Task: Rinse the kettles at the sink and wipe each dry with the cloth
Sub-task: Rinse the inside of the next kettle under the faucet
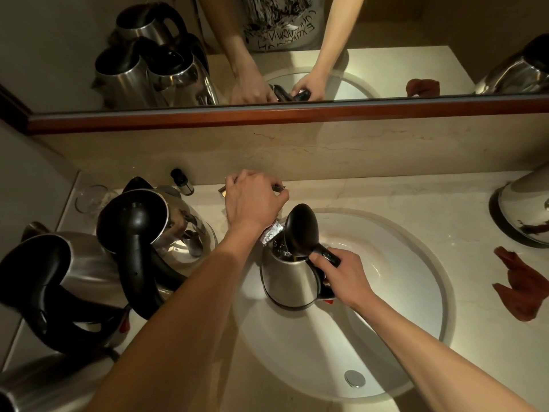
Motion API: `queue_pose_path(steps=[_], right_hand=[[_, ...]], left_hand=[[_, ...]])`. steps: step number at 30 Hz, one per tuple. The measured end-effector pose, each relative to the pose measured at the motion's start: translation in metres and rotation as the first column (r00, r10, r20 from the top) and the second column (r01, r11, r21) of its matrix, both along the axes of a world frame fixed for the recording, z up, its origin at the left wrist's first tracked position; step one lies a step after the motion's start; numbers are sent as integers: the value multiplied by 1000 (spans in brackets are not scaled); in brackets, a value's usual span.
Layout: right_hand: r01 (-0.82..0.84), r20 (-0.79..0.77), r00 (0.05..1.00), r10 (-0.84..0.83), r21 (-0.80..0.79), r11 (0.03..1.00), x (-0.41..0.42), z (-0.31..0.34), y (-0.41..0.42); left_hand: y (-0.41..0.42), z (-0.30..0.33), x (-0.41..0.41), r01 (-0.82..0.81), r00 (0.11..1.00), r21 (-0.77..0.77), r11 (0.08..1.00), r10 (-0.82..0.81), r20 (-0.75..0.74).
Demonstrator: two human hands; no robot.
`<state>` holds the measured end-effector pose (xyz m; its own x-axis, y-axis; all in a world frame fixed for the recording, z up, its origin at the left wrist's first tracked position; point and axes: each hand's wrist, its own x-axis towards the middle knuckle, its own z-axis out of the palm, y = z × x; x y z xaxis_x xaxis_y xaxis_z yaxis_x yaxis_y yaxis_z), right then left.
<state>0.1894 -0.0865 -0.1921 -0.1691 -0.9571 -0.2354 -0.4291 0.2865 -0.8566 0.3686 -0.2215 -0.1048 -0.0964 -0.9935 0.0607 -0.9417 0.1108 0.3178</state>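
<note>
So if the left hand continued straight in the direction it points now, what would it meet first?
The left hand is on the faucet handle and points away from the person. Going on, it would probably meet the marble backsplash first, just behind the faucet; depth there is hard to judge.

The only writing in view stands on the shirt (279, 28) of the person reflected in the mirror (386, 40) — scrawled dark letters under a dark print, reversed by the glass and too sketchy to read as words. The kettles, the small bottle (181, 181) and the counter show no legible label, brand or number.
</note>
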Motion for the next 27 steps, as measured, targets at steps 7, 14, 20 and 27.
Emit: queue_pose_path(steps=[7,14,20,27], right_hand=[[0,-4,1000,0,4,1000,-1,-3,1],[5,10,1000,-5,14,1000,0,-1,0],[-16,2,1000,16,12,1000,-1,-3,0],[-46,-25,999,45,-9,999,-2,-2,-1]], left_hand=[[0,1,0,1,1000,0,1000,-1,3],[-1,-1,0,2,1000,8,1000,-2,20],[-1,0,0,1,1000,7,1000,-1,20],[0,1,0,5,1000,2,1000,-5,11]])
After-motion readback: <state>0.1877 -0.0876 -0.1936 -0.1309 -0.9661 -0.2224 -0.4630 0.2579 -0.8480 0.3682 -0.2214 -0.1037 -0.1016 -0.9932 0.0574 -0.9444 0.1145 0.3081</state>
